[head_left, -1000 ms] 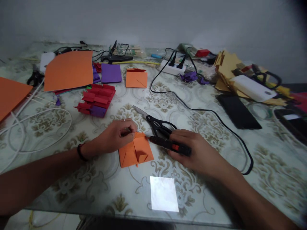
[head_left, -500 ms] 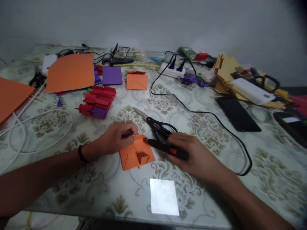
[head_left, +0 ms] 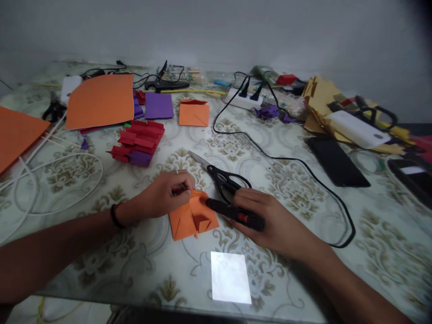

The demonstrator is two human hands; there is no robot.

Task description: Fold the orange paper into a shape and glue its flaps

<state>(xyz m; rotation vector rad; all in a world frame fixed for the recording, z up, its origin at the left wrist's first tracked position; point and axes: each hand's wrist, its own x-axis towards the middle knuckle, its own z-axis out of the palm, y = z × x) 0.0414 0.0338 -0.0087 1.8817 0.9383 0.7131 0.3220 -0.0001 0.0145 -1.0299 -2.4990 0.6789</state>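
Note:
My left hand is closed in a pinch at the upper edge of a folded orange paper, which lies on the table with creased flaps and a slit down its middle. In my right hand is a black glue gun with a red switch. Its tip reaches the paper's upper right part, close to my left fingertips; whether it touches cannot be made out. Black-handled scissors lie just beyond the glue gun, blades pointing away to the left.
A folded red and purple paper piece, a purple square and another folded orange paper lie farther back. Orange sheets are at left. A black cord runs from the power strip towards my right wrist. A phone lies right.
The glue gun has shifted slightly left, bringing its tip farther over the orange paper. My left hand keeps its pinch on the paper.

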